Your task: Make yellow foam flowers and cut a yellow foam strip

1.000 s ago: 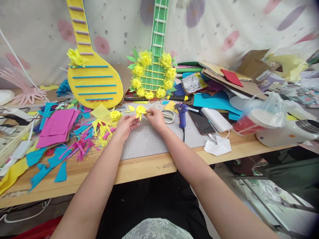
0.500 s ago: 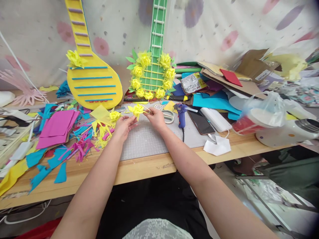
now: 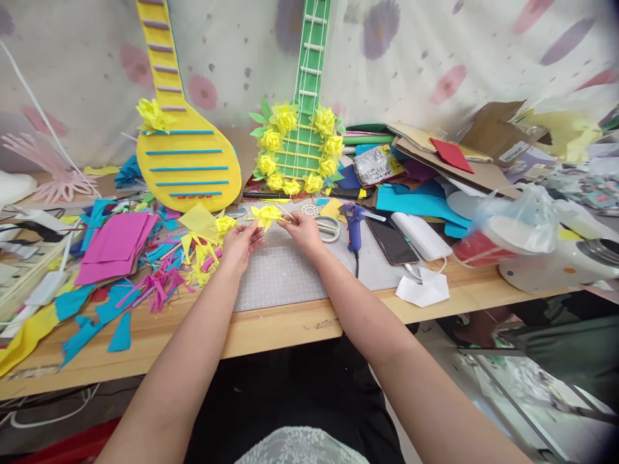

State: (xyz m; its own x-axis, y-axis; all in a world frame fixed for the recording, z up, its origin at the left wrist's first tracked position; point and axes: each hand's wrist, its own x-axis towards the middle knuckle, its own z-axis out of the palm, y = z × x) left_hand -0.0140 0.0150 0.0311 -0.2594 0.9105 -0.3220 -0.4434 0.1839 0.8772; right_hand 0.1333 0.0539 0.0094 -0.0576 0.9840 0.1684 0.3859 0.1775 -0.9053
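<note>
In the head view, the yellow paper flower (image 3: pixel 267 217) is held up over the far part of the grey cutting mat (image 3: pixel 275 283), which lies on the wooden bench (image 3: pixel 290 335). The right hand (image 3: pixel 304 233), also over the mat, has its grip clamped on a thin stick (image 3: pixel 286 213) that runs to the flower. The left hand (image 3: pixel 240 246), over the mat's left side, has its fingertips at a petal; whether that grip pinches it, one cannot tell. Yellow scraps (image 3: pixel 196 261) crowd the mat's left edge, hard by the left hand, with magenta sheets (image 3: pixel 113 248) farther left of the mat. On the mat's right part lie scissors (image 3: pixel 331 240), close past the right hand, then a blue glue gun (image 3: pixel 355 232), a dark phone (image 3: pixel 393 243) and a white box-shaped device (image 3: pixel 420 236). Beyond the mat stand a yellow paper instrument (image 3: pixel 188 174) and a green one (image 3: pixel 302 154) ringed with yellow flowers. Blue sheets (image 3: pixel 420 206) and folded cardboard (image 3: pixel 498 135) heap up past its far right corner; a bagged cup (image 3: pixel 503 238) stands well to its right.
</note>
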